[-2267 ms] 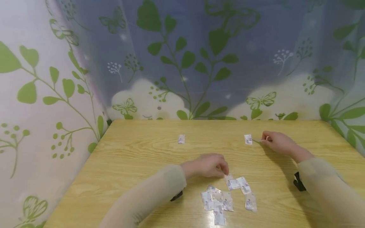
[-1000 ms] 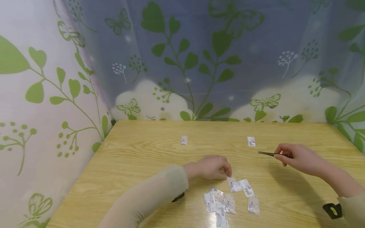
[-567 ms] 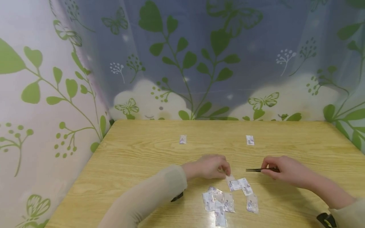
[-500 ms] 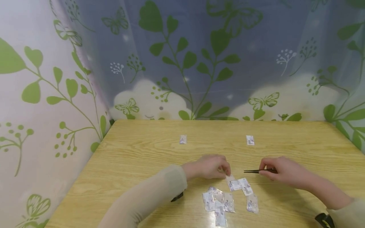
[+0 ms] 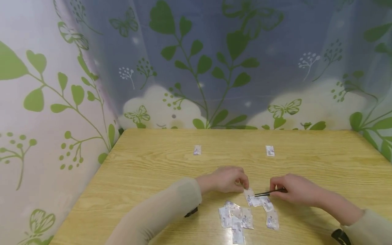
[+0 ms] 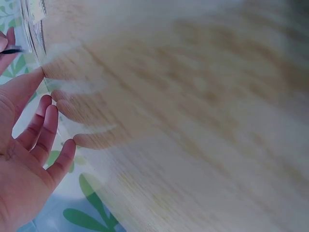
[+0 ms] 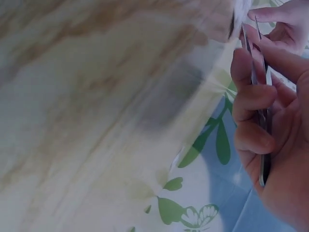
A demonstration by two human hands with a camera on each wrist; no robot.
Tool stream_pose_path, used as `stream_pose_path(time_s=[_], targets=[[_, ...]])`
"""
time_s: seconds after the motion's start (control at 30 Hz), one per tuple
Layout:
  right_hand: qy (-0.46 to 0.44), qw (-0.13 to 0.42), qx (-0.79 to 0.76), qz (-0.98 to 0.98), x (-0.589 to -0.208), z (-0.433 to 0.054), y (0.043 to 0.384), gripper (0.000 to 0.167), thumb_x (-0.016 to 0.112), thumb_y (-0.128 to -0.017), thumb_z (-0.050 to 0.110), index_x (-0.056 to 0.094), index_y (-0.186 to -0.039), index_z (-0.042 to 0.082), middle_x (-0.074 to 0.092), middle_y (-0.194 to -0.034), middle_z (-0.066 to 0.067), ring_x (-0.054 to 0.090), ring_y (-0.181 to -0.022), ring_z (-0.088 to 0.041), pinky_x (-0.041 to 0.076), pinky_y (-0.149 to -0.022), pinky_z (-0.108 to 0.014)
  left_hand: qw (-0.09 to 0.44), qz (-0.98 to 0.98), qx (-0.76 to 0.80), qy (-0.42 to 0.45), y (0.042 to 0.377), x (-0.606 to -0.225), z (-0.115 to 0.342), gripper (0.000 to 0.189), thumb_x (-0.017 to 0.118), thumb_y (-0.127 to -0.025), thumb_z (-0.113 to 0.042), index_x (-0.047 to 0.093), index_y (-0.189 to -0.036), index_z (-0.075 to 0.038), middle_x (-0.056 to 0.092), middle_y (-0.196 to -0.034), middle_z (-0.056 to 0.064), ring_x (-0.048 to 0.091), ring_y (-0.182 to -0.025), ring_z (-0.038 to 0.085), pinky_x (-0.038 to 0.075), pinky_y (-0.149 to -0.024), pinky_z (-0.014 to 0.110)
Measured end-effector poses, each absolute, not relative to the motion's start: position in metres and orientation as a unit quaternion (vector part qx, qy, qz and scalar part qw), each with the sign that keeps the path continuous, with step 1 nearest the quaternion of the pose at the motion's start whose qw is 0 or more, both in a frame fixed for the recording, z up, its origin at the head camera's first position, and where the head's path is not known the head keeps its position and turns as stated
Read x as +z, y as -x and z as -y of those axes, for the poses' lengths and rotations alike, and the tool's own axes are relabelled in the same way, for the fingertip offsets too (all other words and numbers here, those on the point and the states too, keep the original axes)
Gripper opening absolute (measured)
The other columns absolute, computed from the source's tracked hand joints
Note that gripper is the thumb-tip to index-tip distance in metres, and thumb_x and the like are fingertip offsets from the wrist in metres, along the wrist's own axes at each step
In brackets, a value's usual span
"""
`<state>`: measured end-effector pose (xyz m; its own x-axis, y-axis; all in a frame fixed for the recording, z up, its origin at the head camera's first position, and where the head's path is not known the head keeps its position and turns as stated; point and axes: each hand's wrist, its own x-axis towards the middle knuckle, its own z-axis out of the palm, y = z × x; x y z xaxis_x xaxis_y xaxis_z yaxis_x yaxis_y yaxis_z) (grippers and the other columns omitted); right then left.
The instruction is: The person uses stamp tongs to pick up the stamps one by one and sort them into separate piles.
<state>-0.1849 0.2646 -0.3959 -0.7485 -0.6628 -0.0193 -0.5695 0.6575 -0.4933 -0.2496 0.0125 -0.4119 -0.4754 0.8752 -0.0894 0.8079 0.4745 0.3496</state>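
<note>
Small flat printed packets, some with shiny clear plastic, lie on the wooden table. My right hand point(image 5: 294, 189) holds black tweezers point(image 5: 271, 192), their tips slightly apart and pointing left over the upper packets point(image 5: 256, 200). In the right wrist view, the fingers and thumb wrap the tweezers point(image 7: 261, 121). My left hand point(image 5: 228, 179) rests at the upper-left edge of a packet point(image 5: 248, 194), fingertips touching down there. The left wrist view shows that hand point(image 6: 29, 164) with fingers loosely extended against the tabletop. Whether the tweezer tips touch a packet is hard to tell.
A cluster of overlapping packets point(image 5: 235, 217) lies nearer the front, with a separate packet point(image 5: 272, 219) to its right. Farther back are two single packets, one left point(image 5: 197, 150) and one right point(image 5: 270, 150). A leaf-patterned curtain point(image 5: 196, 68) hangs behind the table point(image 5: 147, 163).
My right hand has drawn back from the far right packet, then moved left and nearer, bringing the tweezers over the upper packets. My left hand has stayed in place.
</note>
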Motion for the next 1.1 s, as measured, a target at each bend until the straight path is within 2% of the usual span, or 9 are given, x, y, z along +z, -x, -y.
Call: stream_pose_path(time_s=[0.17, 0.83, 1.1], targets=[[0.335, 0.117, -0.239, -0.904, -0.3942, -0.2645, 0.1845, 0.010, 0.065, -0.094, 0.026, 0.061, -0.085, 0.026, 0.044, -0.061, 0.019, 0.035, -0.053, 0.003, 0.032, -0.048, -0.021, 0.126, -0.848, 0.129, -0.498, 0.2490, -0.4104, -0.0118, 0.010, 0.069, -0.090, -0.020, 0.071, -0.100, -0.023, 0.058, -0.096, -0.012, 0.053, -0.088, 0.000, 0.040, -0.078, 0.013], [0.324, 0.104, -0.254, -0.906, -0.4015, -0.2573, 0.1914, 0.008, 0.062, -0.096, 0.025, 0.062, -0.087, 0.024, 0.038, -0.056, 0.018, 0.032, -0.049, 0.002, 0.030, -0.047, -0.020, 0.124, -0.851, 0.122, -0.496, 0.2498, -0.4116, -0.0123, 0.010, 0.070, -0.090, -0.021, 0.071, -0.099, -0.023, 0.058, -0.096, -0.012, 0.053, -0.088, 0.001, 0.040, -0.075, 0.013], [0.307, 0.114, -0.242, -0.913, -0.3964, -0.2590, 0.1900, 0.013, 0.062, -0.095, 0.031, 0.061, -0.084, 0.023, 0.040, -0.056, 0.016, 0.033, -0.048, 0.000, 0.030, -0.046, -0.022, 0.121, -0.853, 0.123, -0.493, 0.2485, -0.4111, -0.0129, 0.009, 0.070, -0.090, -0.021, 0.070, -0.099, -0.023, 0.058, -0.097, -0.012, 0.053, -0.088, 0.001, 0.040, -0.075, 0.013]])
